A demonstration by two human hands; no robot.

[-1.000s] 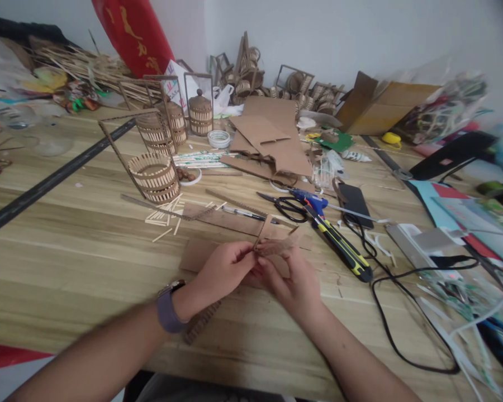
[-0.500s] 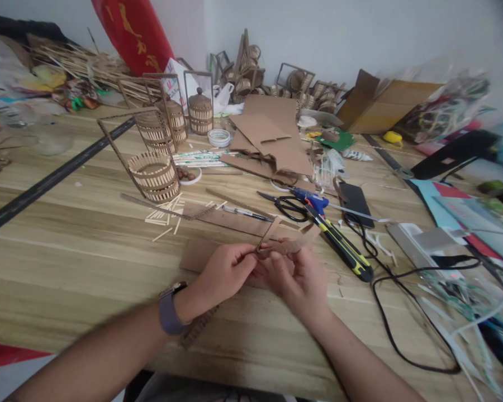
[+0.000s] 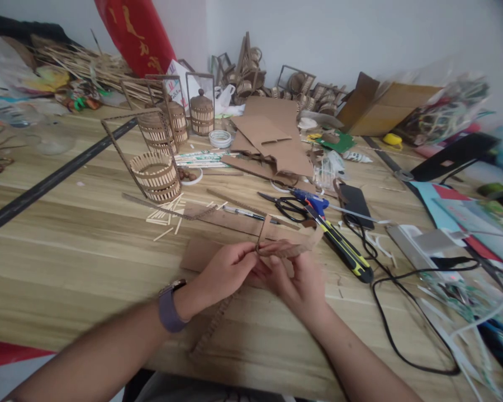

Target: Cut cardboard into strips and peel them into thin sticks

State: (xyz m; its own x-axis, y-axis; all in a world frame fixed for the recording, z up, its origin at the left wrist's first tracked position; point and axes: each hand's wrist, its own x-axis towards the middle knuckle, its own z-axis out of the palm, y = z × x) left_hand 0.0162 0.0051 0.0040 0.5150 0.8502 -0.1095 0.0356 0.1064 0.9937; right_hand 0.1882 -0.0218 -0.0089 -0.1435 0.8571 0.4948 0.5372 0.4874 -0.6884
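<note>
Between my two hands is a thin brown cardboard strip [image 3: 291, 250], with one narrow end standing up and curled lengths reaching to the right. My left hand [image 3: 230, 268], wearing a watch on its wrist, pinches the strip at its bend. Fingers of my right hand [image 3: 291, 273] are closed on the same strip, just to the right. A ridged length of cardboard [image 3: 212, 329] hangs or lies below my left hand; whether it joins the held strip I cannot tell. Flat cardboard pieces [image 3: 195, 254] lie under and behind my hands.
Beyond my hands are scissors [image 3: 291, 208], a blue glue gun [image 3: 312, 200], a yellow-black utility knife [image 3: 343, 251] and a pen [image 3: 249, 213]. Small sticks [image 3: 165, 215] lie by a little basket [image 3: 155, 176]. A black cable [image 3: 402, 349] loops at right; a phone [image 3: 356, 205] lies behind it.
The strip's upright end has swung to stand straighter, shifting left. The ridged length below my left hand shows more and has moved right. Both hands keep their hold, almost in place.
</note>
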